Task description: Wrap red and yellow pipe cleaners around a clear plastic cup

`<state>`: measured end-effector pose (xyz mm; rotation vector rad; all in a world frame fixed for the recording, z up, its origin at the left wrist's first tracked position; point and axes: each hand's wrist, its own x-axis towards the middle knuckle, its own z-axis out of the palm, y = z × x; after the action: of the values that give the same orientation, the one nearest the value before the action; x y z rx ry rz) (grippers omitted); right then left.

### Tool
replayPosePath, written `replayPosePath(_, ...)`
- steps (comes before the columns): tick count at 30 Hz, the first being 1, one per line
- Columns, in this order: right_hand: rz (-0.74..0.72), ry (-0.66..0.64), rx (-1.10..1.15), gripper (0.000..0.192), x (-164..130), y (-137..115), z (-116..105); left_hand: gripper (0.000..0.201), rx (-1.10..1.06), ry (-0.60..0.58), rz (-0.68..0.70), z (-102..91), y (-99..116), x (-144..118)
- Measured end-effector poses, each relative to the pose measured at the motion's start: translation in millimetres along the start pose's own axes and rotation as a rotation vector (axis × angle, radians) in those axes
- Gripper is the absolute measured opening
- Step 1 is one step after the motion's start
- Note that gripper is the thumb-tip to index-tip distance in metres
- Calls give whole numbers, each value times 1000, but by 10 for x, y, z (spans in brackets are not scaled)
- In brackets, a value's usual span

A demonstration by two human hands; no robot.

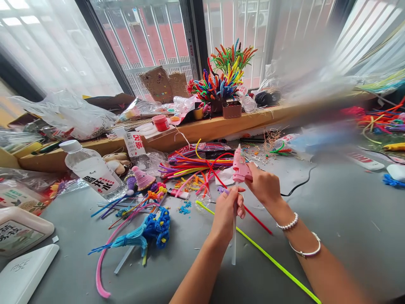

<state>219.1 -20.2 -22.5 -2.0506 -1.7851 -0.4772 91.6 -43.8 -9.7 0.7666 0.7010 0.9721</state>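
Observation:
A pink hot glue gun [239,165] points up and away, with my right hand [264,184] closed around its handle. My left hand [226,209] pinches a translucent glue stick [234,247] just below the gun's rear end. The stick's upper part runs up towards the gun; whether it sits inside is hidden by my fingers. Under my arms lies a long yellow-green pipe cleaner [275,264] across the table. A red pipe cleaner [257,219] passes behind my hands. To the left rests a blue pipe-cleaner flower bunch [155,228].
Pipe cleaner bundles [190,162] lie beyond my hands. A water bottle [93,171] leans at left, near a white box [27,274]. A black cord [299,185] curves at right. Along the wooden ledge [221,126] stand colourful pipe-cleaner plants [218,86].

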Motion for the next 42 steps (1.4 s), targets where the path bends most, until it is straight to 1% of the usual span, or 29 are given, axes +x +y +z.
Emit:
replayPosePath(1,32,7,22,31,2,17,-23,37,33,-19,25,19,4,-7)
replayPosePath(2,60,11,55,33,5,38,-40,39,60,-57,15,35,9,-13)
replayPosePath(5,129,16,220,48,22,121,-47,45,87,-173,-79,61,18,-25)
replayPosePath(7,176,50,344,56,37,172,-34,48,83,-210,-136,60,15,-33)
replayPosePath(9,208,73,436,55,49,207,-31,48,83,-208,-148,52,7,-44)
replayPosePath(11,206,83,492,52,56,223,-42,47,83,-183,-131,42,0,-55)
replayPosePath(13,188,100,511,54,60,221,-60,47,87,-159,-112,32,-6,-60)
replayPosePath(15,179,123,564,57,62,210,-78,49,89,-168,-110,21,-17,-56)
replayPosePath(17,227,82,700,57,64,199,-92,51,99,-203,-127,11,-38,-45)
replayPosePath(21,417,-21,1039,52,65,200,-90,54,133,-246,-171,3,-88,-23)
replayPosePath(22,446,-35,1085,52,66,204,-78,54,141,-247,-172,4,-96,-21)
replayPosePath(24,479,-102,1148,52,71,211,-40,55,151,-244,-163,7,-104,-23)
replayPosePath(27,524,-211,1205,53,86,210,19,57,168,-240,-158,16,-100,-34)
replayPosePath(30,540,-272,1254,54,102,196,23,58,185,-250,-167,25,-95,-46)
replayPosePath(32,529,-331,1274,50,109,187,-7,57,193,-260,-169,28,-98,-50)
replayPosePath(35,465,-424,1290,43,111,178,-57,55,197,-266,-168,25,-112,-46)
replayPosePath(38,425,-423,1279,35,108,169,-67,54,202,-264,-166,17,-129,-33)
replayPosePath(42,460,-399,1248,25,106,168,-28,56,205,-270,-171,13,-137,-23)
